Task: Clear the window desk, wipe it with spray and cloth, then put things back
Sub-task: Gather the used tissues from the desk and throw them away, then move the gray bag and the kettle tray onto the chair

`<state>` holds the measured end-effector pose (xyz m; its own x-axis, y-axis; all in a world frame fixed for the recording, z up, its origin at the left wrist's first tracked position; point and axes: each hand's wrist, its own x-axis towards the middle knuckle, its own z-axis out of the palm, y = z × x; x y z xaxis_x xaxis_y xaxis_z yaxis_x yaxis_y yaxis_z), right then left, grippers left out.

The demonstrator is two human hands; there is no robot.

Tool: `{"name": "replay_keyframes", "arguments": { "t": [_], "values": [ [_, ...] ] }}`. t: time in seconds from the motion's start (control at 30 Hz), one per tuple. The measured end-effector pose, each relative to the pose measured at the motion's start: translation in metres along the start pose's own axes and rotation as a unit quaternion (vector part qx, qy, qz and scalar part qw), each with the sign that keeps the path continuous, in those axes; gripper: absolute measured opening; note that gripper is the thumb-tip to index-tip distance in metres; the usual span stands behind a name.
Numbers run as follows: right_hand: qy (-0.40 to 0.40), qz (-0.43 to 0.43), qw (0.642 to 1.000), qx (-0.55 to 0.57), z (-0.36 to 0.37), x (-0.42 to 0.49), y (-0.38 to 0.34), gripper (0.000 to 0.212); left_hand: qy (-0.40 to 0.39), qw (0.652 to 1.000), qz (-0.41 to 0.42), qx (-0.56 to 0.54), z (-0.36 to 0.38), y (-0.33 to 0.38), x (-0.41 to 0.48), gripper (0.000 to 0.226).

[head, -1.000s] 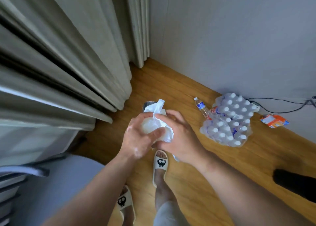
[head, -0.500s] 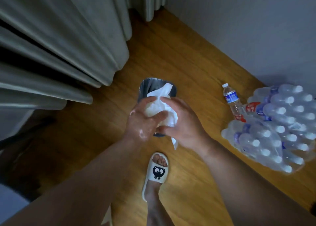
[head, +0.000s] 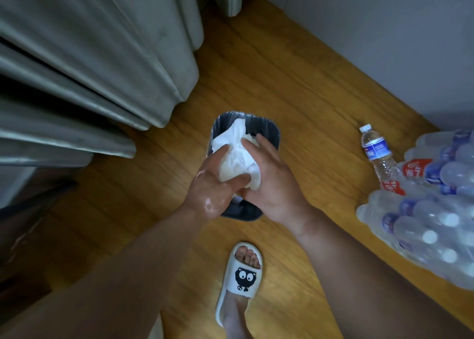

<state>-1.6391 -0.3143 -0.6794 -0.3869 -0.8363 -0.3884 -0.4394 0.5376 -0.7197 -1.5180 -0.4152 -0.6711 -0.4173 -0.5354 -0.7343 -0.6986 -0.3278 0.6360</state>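
Grey curtains (head: 102,56) filled the frame from 9 to 12 o'clock above a wooden floor (head: 295,87), with a shrink-wrapped pack of water bottles (head: 431,210) at 3 o'clock. At centre stood a dark waste bin (head: 273,131). Directly over its mouth a person held a crumpled white paper wad (head: 234,156), apparently so it would fall inside once let go. The left hand (head: 213,185) wrapped fingers and thumb around the wad. The right hand (head: 272,182) pressed against its other side, fingers nearly straight. A cartoon slipper (head: 243,274) showed at 6 o'clock.
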Motion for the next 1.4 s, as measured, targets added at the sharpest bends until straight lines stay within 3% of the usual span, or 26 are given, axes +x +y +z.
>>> {"name": "replay_keyframes", "arguments": {
  "t": [0.1,0.27,0.37,0.6,0.8,0.97,1.1,1.4],
  "values": [
    [0.019,0.005,1.0,-0.003,-0.013,-0.01,-0.003,0.096,0.017,0.999,0.002,0.04,-0.007,0.004,-0.015,0.09],
    [0.043,0.005,0.999,0.004,-0.023,-0.022,-0.005,0.091,0.092,0.99,0.052,0.094,-0.002,0.004,-0.039,0.065],
    [0.078,0.013,0.996,0.028,-0.018,-0.028,-0.004,0.086,0.066,0.995,0.027,0.064,0.011,0.004,-0.038,0.054],
    [0.072,0.013,0.995,0.064,-0.031,-0.055,-0.037,0.081,0.025,0.999,-0.019,-0.01,-0.019,0.028,-0.073,0.083],
    [-0.055,0.005,0.998,0.025,-0.088,-0.111,-0.139,0.085,0.014,0.999,-0.022,0.039,-0.102,0.065,-0.198,0.104],
    [-0.173,-0.083,0.973,-0.126,-0.141,-0.168,-0.252,0.072,0.006,0.974,-0.011,0.225,-0.17,0.095,-0.32,0.105],
    [-0.236,-0.116,0.941,-0.212,-0.162,-0.218,-0.33,0.068,-0.008,0.946,0.027,0.322,-0.216,0.098,-0.427,0.128],
    [-0.263,-0.204,0.882,-0.334,-0.115,-0.356,-0.49,0.068,0.098,0.952,0.039,0.287,-0.278,0.009,-0.647,0.139]
  ]
}}
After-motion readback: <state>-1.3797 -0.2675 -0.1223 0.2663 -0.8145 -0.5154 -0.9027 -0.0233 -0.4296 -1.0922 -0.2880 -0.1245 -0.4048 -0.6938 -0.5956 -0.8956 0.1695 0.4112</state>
